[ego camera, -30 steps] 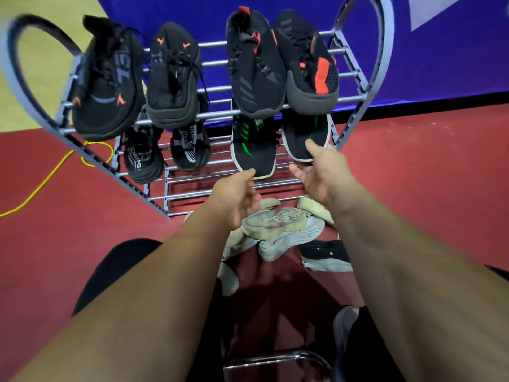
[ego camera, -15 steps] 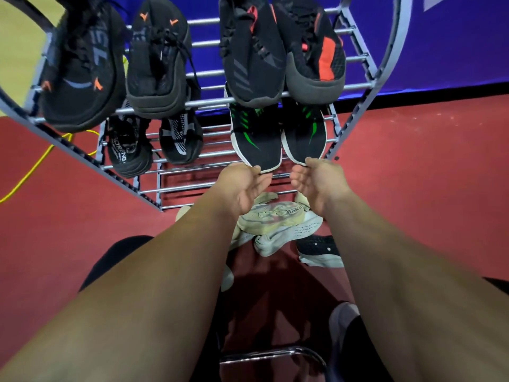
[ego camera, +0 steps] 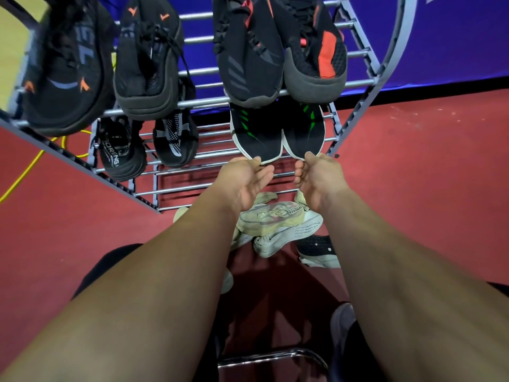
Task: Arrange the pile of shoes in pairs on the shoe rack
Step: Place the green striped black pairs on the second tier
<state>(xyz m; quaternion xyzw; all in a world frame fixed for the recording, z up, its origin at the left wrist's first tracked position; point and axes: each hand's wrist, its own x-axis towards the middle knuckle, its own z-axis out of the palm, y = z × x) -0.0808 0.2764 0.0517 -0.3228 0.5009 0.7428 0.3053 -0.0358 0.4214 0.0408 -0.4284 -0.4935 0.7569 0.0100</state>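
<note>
Head view: fingertips [ego camera: 256, 160] behind shoe toes [ego camera: 271, 158].

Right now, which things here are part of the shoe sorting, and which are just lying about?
Part of the job:
shoe rack
green-striped pair
left hand
right hand
pale shoes on the floor
black shoe on the floor

Just lying about:
yellow cable
blue banner
</note>
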